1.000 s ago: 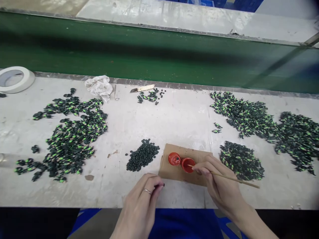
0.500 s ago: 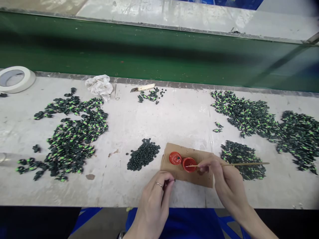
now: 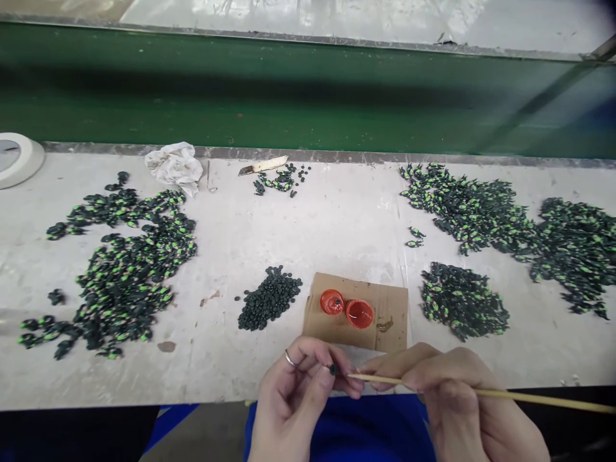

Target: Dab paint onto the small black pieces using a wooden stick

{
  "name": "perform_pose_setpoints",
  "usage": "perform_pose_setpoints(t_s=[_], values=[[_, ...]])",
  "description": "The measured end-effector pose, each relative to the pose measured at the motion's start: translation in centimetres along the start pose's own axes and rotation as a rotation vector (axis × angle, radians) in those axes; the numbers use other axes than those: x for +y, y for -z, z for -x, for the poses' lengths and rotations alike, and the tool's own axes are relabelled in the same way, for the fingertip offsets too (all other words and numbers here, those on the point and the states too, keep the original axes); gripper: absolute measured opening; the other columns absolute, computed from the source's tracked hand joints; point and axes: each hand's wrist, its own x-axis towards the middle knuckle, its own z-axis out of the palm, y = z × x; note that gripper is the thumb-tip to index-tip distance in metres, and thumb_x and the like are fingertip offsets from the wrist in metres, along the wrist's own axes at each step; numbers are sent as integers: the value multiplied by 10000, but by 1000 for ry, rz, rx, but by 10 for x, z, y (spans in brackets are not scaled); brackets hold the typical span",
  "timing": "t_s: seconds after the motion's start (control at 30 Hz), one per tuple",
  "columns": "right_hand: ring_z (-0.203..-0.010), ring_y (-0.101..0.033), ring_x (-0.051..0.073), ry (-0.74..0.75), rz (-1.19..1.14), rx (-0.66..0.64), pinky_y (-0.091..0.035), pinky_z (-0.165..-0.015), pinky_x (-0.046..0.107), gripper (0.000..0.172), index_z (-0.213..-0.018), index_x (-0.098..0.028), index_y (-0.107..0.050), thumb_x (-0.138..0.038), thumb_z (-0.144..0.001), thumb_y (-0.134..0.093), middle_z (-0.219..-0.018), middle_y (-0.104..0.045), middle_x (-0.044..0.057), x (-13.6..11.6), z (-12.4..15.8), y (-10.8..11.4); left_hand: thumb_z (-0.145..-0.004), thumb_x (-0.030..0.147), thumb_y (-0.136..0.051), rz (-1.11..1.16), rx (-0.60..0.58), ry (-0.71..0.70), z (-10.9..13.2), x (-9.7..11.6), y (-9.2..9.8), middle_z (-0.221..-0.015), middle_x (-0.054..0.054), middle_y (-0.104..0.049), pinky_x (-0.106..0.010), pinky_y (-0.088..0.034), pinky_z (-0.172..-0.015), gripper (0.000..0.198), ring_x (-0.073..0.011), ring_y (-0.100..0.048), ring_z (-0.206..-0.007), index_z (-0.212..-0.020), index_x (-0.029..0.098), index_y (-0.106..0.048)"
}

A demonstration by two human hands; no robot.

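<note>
My left hand (image 3: 298, 398), with a ring on one finger, pinches a small dark piece (image 3: 332, 369) at its fingertips near the table's front edge. My right hand (image 3: 457, 404) grips a thin wooden stick (image 3: 505, 393); the stick's tip points left and almost touches the piece. Beyond the hands lies a cardboard square (image 3: 385, 321) carrying a red cap (image 3: 332, 301) and a small red cup of paint (image 3: 359, 313). A heap of plain dark pieces (image 3: 269, 298) sits left of the cardboard.
Large heaps of dark pieces with green marks lie at left (image 3: 125, 269) and right (image 3: 481, 212), with another heap (image 3: 462, 301) beside the cardboard. A crumpled cloth (image 3: 176, 165), a knife (image 3: 262, 165), a tape roll (image 3: 14, 160) and a green conveyor belt (image 3: 289, 90) lie farther back.
My right hand lifted the stick's tip out of the red cup and drew it back to the table's edge. My left hand rose and turned, bringing the small piece to the tip.
</note>
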Motion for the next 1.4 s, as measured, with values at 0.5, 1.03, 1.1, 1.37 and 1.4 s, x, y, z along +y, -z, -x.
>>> perform_pose_setpoints(t_s=[0.5,1.03,1.1,1.37,1.4], values=[[-859,-808,197,91,140,-52,-678,-776,250,240,-1043,-244,-672,-383,-1128,-496,-886,-792,58,-2,-13,-5,-795,396,-911,-110,114,-88,0,-1,-6,-745,10,-735,-173,-550,-689,251,-102,-684,-690,-772,206,-748],[-819,-770,113,216,401,-248,-622,-758,178,328,-1000,-255,-702,-300,-1153,-415,-861,-771,-12,-11,-29,44,-787,534,-879,-367,186,-101,-9,1,13,-674,32,-691,-175,-495,-681,331,-109,-614,-658,-768,237,-733],[-760,-760,108,164,663,-65,-613,-706,187,396,-1046,-287,-675,-294,-1177,-302,-821,-758,-36,3,-29,65,-776,532,-889,-315,214,-79,-9,3,16,-674,29,-672,-179,-479,-674,349,-109,-579,-661,-766,228,-719],[-792,-654,271,59,1212,10,-435,-598,339,568,-927,-185,-724,-583,-1121,-369,-817,-662,86,58,-35,103,-714,421,-964,-19,191,30,-8,13,7,-650,33,-576,-184,-405,-609,357,-77,-505,-610,-728,178,-703],[-776,-645,269,53,1237,6,-419,-591,338,599,-912,-181,-719,-603,-1119,-348,-801,-652,85,60,-36,102,-723,404,-962,8,170,37,-8,13,6,-650,35,-571,-184,-397,-603,347,-74,-505,-605,-726,178,-697]])
